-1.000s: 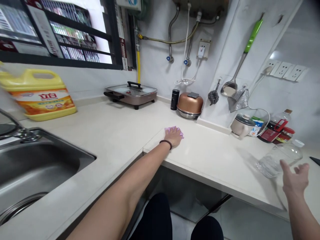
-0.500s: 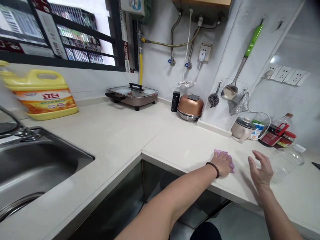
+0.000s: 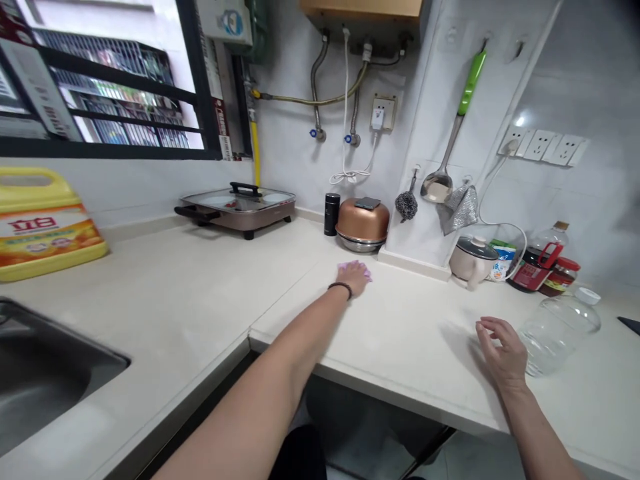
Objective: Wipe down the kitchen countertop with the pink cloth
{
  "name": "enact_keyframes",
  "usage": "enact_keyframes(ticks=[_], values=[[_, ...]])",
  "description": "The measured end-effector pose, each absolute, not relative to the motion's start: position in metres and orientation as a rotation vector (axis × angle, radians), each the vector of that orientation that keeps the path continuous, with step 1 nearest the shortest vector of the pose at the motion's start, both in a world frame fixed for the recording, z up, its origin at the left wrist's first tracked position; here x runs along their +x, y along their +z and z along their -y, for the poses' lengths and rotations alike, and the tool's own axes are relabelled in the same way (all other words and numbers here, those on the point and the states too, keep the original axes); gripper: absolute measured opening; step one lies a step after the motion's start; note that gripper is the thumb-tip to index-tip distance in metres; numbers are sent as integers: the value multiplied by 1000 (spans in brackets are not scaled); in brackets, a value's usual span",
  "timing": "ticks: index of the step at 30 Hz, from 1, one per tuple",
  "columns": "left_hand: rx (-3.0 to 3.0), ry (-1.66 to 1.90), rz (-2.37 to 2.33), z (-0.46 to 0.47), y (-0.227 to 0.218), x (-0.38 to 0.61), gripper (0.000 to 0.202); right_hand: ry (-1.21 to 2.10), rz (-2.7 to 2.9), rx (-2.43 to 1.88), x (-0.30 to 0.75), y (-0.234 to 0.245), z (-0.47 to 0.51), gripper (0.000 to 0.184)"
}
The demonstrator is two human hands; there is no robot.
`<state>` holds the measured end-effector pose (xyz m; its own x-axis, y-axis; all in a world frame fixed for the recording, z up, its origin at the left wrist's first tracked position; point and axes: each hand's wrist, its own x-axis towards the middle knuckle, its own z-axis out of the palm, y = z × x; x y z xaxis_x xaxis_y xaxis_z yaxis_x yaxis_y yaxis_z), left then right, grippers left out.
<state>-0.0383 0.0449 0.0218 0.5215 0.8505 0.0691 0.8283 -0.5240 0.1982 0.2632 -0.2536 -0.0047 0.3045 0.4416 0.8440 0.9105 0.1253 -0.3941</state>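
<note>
My left hand [image 3: 354, 276] is stretched far out over the white countertop [image 3: 210, 280] and presses flat on a small pink cloth [image 3: 361, 270], just in front of a copper-coloured pot [image 3: 363, 222]. A dark bead bracelet sits on that wrist. My right hand [image 3: 500, 351] hovers low over the counter near its front edge, fingers loosely curled and apart, holding nothing. An empty clear plastic jug [image 3: 557, 329] lies on its side just right of that hand.
A steel sink [image 3: 45, 373] is at the left, with a yellow detergent jug [image 3: 40, 223] behind it. An electric griddle [image 3: 237, 205], black cup [image 3: 331, 214], small white cooker [image 3: 473, 259] and sauce bottles [image 3: 543, 263] line the back wall. A ladle [image 3: 450, 150] hangs above.
My left hand slid the pink cloth from near the counter's front right back to the far side by the copper pot. My right hand stayed low beside the clear jug.
</note>
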Motion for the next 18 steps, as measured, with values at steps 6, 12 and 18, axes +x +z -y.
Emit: enact_keyframes(ticks=[6, 12, 18], values=[[2517, 204, -1681, -71, 18, -26, 62, -547, 1440, -1440, 253, -1, 249, 28], [2654, 181, -1341, -26, 10, 79, 62, -520, 1493, -1402, 251, -1, 250, 23], [2788, 144, -900, 47, 4, 189, 68, -511, 1480, -1416, 257, -6, 248, 23]])
